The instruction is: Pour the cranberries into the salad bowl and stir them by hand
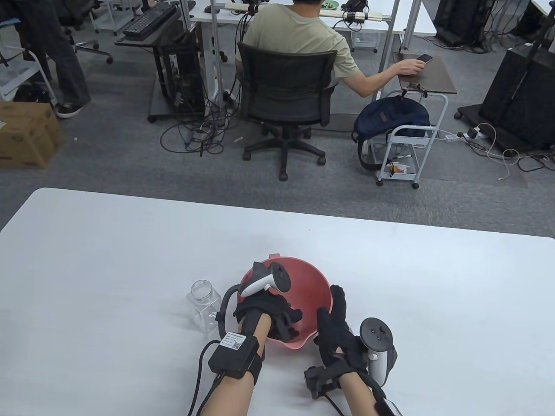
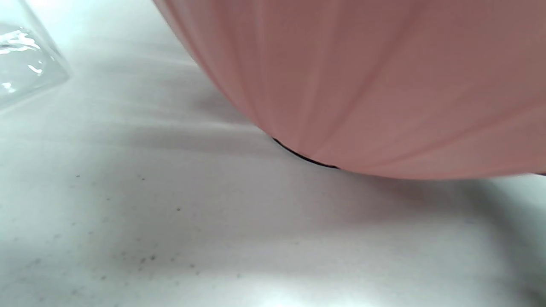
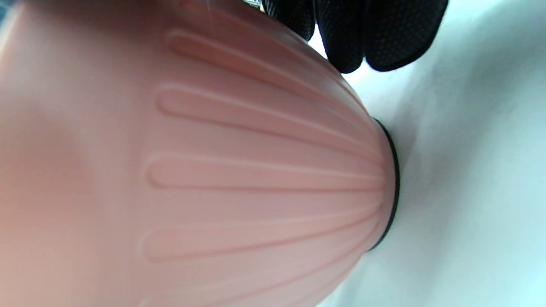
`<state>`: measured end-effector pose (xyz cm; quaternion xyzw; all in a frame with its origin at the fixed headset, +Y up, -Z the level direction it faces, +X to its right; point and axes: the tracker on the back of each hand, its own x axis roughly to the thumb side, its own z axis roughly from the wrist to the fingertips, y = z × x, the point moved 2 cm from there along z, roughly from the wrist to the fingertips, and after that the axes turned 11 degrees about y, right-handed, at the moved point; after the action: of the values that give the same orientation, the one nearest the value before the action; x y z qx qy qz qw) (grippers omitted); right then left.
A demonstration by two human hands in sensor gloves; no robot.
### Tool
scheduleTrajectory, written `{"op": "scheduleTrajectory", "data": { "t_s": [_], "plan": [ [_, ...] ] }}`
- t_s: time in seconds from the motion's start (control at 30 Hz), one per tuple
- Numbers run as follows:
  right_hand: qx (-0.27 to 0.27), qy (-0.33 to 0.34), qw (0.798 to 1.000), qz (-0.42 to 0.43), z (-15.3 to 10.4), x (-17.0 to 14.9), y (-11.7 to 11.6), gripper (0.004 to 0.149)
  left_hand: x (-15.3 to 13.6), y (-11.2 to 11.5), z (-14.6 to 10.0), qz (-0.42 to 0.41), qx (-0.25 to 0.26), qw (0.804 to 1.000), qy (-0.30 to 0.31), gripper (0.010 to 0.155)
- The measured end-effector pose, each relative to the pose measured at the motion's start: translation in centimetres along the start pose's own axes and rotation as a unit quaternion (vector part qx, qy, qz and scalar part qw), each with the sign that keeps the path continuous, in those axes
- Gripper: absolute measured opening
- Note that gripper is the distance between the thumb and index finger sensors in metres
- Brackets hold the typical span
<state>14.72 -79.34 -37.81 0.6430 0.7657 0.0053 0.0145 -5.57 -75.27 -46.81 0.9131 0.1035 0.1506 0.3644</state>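
Ribbed pink salad bowl (image 3: 256,179) with black base ring (image 3: 394,179).

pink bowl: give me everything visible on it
The salad bowl is salmon-pink, matte, plastic by its look, with raised ribs fanning up its outer wall and a dark ring around its base. A small lip juts from its far rim. It sits on the white table, right of the clear jar. The left hand reaches inside, hiding most of the contents. The right hand rests against its outer right wall.
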Motion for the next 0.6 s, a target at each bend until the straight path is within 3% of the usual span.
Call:
{"op": "scheduleTrajectory", "data": {
  "t_s": [0.6],
  "plan": [
    [0.002,0.003,1.000,-0.004,0.04,0.03,-0.08,0.072,0.04,0.10,0.12,0.012,-0.012,1.000,0.013,0.048]
  ]
}}
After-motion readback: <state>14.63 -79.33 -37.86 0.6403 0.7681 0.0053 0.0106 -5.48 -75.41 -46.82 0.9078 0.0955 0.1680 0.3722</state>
